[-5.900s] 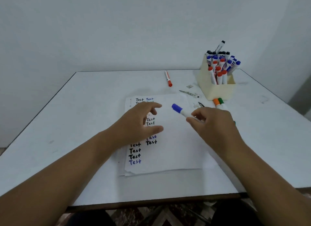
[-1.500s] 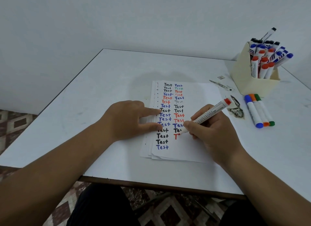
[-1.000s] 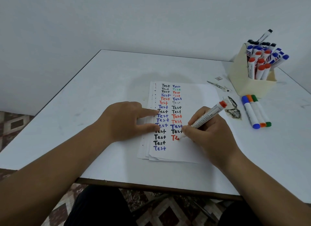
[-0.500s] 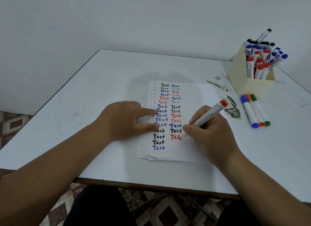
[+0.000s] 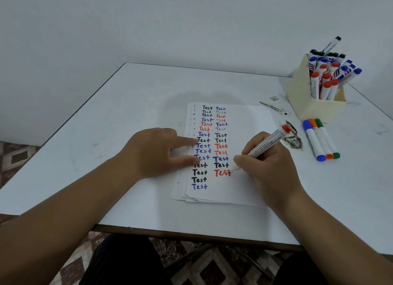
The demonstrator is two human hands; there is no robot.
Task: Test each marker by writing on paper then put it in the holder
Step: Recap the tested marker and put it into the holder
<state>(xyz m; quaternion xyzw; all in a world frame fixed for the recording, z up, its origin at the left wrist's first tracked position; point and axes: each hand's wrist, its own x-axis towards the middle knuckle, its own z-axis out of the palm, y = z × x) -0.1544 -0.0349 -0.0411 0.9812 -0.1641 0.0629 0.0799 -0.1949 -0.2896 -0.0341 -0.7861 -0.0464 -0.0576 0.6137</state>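
Observation:
My right hand (image 5: 270, 168) grips a red marker (image 5: 265, 143), its tip touching the paper (image 5: 242, 191) at the end of a red word "Test". The sheet carries two columns of "Test" in black, blue, red and green. My left hand (image 5: 157, 153) rests flat on the paper's left edge, index finger and thumb stretched out over the written words. A cream holder (image 5: 308, 102) at the back right stands full of several markers with black, blue and red ends. Three markers (image 5: 322, 141), blue, orange and green, lie side by side in front of the holder.
The white table (image 5: 127, 106) meets a plain wall behind. Small scraps and a dark smudge (image 5: 294, 139) lie between the paper and the holder. The table's front edge runs close to my body, with patterned floor below.
The red marker's tip has travelled rightward along the line, and the red word has grown from a single stroke to a full "Test". My left hand has stayed in place.

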